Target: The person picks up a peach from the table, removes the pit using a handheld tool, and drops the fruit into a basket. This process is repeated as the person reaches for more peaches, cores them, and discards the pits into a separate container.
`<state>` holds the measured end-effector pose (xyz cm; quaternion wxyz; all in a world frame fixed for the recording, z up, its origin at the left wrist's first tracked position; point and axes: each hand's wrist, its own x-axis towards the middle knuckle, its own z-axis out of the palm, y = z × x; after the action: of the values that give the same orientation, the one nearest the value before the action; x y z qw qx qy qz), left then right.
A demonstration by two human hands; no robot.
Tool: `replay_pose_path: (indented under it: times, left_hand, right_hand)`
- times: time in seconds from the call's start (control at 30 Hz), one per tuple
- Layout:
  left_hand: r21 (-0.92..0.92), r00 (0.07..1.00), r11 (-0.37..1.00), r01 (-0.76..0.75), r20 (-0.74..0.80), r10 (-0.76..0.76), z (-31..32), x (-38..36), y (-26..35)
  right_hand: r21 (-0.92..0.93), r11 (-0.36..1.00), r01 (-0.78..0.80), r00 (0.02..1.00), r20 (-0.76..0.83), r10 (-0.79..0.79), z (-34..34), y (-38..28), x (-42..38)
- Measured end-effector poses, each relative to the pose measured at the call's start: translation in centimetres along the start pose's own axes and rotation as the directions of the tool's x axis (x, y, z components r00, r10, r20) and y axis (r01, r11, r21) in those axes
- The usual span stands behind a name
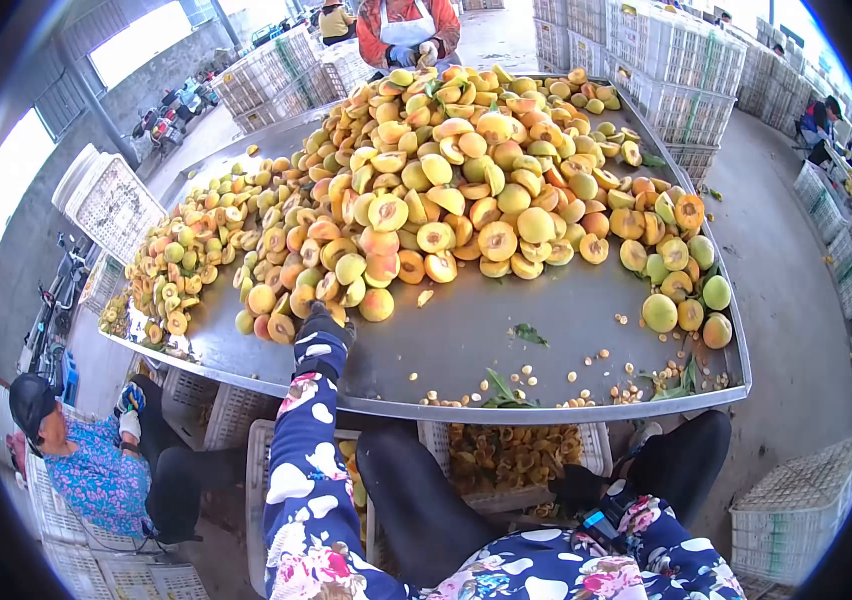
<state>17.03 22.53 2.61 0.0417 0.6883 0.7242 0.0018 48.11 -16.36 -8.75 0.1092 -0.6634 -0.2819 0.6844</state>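
A large heap of halved and whole peaches (466,180) covers much of the metal table (396,350). My left hand (324,328), in a dark glove, reaches over the near edge and touches the fruit at the front left of the heap; its fingertips are hidden among the peaches. Low on the right, below the table edge, my right hand (578,487) is a dark shape near my knee, beside a crate of dark fruit pieces (506,455). What its fingers do cannot be made out. Loose pits (526,380) and green leaves (691,375) lie along the near edge.
A person in a blue patterned top (96,480) sits at the left. Another in a white apron (406,30) stands behind the table. A white crate (111,205) leans at the table's left side. Crate stacks (681,80) stand behind; another crate (796,510) is at the lower right.
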Motion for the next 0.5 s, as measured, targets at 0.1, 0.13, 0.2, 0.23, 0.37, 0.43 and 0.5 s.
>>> replay_pose_path:
  times: [0.1, 0.13, 0.2, 0.23, 0.37, 0.43, 0.5]
  left_hand:
    - [-0.346, 0.982, 0.935, -0.075, 0.140, 0.131, 0.9, 0.4, -2.0]
    - [-0.679, 0.960, 0.734, -0.010, 0.198, 0.196, 0.1, -0.9, -2.6]
    - [-0.874, 0.828, -0.246, 0.418, 0.255, 0.500, -2.0, -5.5, -2.5]
    - [-0.762, 0.805, -0.428, 0.485, 0.198, 0.559, -3.2, -8.5, -1.4]
    - [-0.538, 0.754, -0.579, 0.612, 0.176, 0.633, -5.3, -16.3, 2.4]
    - [-0.421, 0.722, -0.614, 0.668, 0.166, 0.672, -5.0, -19.0, 4.1]
    - [-0.443, 0.722, -0.598, 0.667, 0.187, 0.667, -3.9, -20.8, 5.7]
  right_hand:
    - [-0.046, 0.998, 0.034, 0.999, -0.028, -0.036, -0.2, 0.2, 0.2]
    - [-0.046, 0.999, 0.018, 1.000, -0.016, -0.019, -0.2, -0.2, -0.1]
    - [-0.132, 0.990, 0.048, 0.999, 0.025, -0.045, 0.0, -1.3, -0.8]
    - [-0.177, 0.982, 0.066, 0.997, 0.047, -0.058, -0.1, -1.9, -1.2]
    - [-0.044, 0.979, 0.200, 0.967, 0.167, -0.190, -0.3, -3.2, -3.4]
    - [0.101, 0.939, 0.329, 0.936, 0.098, -0.339, -0.3, -4.2, -6.1]
    - [0.149, 0.900, 0.409, 0.899, 0.104, -0.426, -0.3, -5.7, -8.6]
